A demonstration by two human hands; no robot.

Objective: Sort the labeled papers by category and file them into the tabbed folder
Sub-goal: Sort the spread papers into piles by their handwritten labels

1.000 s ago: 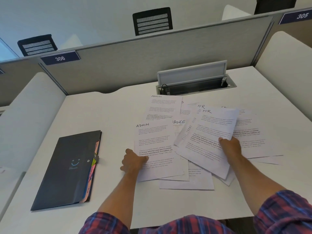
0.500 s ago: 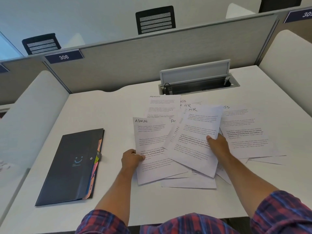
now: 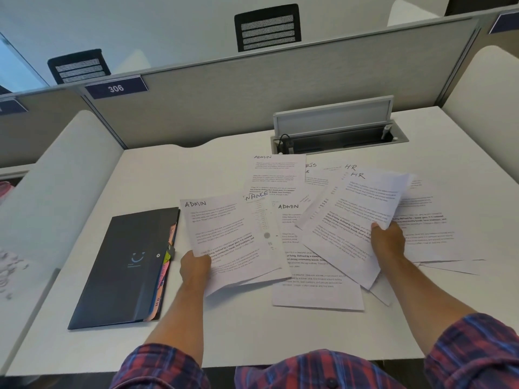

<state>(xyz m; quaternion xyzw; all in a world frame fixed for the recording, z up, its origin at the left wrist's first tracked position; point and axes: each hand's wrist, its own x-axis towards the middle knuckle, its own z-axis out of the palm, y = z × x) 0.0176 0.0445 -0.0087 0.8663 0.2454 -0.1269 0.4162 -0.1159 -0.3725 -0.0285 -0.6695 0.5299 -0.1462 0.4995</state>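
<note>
Printed sheets with handwritten labels lie spread over the white desk (image 3: 230, 335). My left hand (image 3: 194, 266) grips the lower left edge of a sheet marked ADMIN (image 3: 224, 237), lifted off the pile. My right hand (image 3: 387, 241) holds two overlapping sheets marked HR (image 3: 351, 214), raised and tilted. Under them lie another ADMIN sheet (image 3: 306, 287), a third ADMIN sheet (image 3: 276, 175) farther back, and one showing "NANCE" (image 3: 257, 196). More sheets (image 3: 429, 226) spread to the right. The dark tabbed folder (image 3: 123, 270) lies closed on the left, its coloured tabs along its right edge.
An open cable box (image 3: 337, 136) with a raised lid is set into the desk behind the papers. Grey partition panels (image 3: 252, 94) close off the back, rounded white dividers (image 3: 483, 94) the sides. The desk's front edge is near my body.
My left hand has lifted its ADMIN sheet and drawn it left toward the folder, uncovering another ADMIN sheet. My right hand has moved its HR sheets to the right and raised them.
</note>
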